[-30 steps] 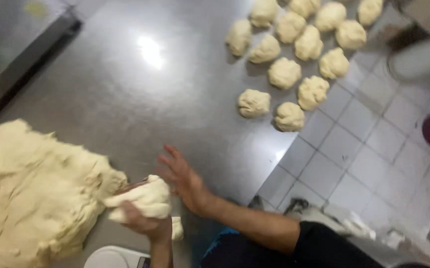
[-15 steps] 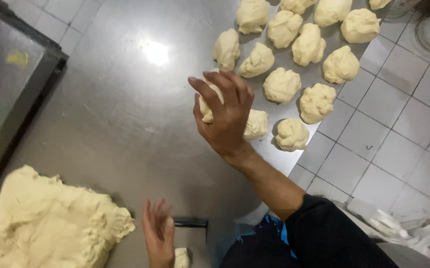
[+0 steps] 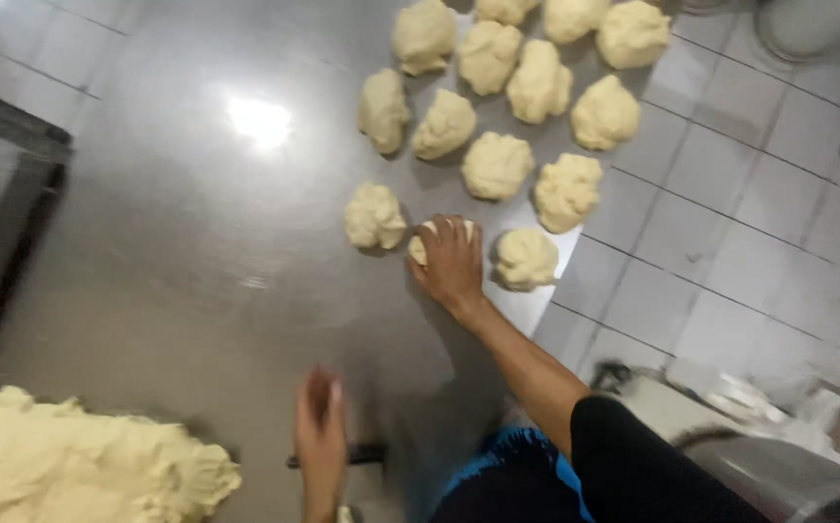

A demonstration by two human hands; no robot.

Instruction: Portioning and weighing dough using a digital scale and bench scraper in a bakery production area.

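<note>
My right hand (image 3: 451,263) reaches out over the steel table (image 3: 187,261) and lies on a small dough piece (image 3: 420,248), covering most of it. That piece sits between two dough balls (image 3: 374,215) (image 3: 525,258), at the near end of a group of several dough balls (image 3: 496,165). Blurred and low in view, my left hand (image 3: 320,438) has its fingers stretched out and nothing in them. It is beside a dark-handled tool (image 3: 370,453). A large lump of pale dough (image 3: 81,467) lies at the lower left.
The table's right edge runs diagonally beside a white tiled floor (image 3: 730,223). A dark-framed unit (image 3: 13,184) borders the table on the left. A white bucket (image 3: 812,24) stands top right, and a metal bowl (image 3: 778,475) with crumpled white plastic sits bottom right.
My right hand has come down from above the table onto a dough piece among the balls. The left hand has drawn slightly right, near the dark tool. The camera has tilted toward the balls.
</note>
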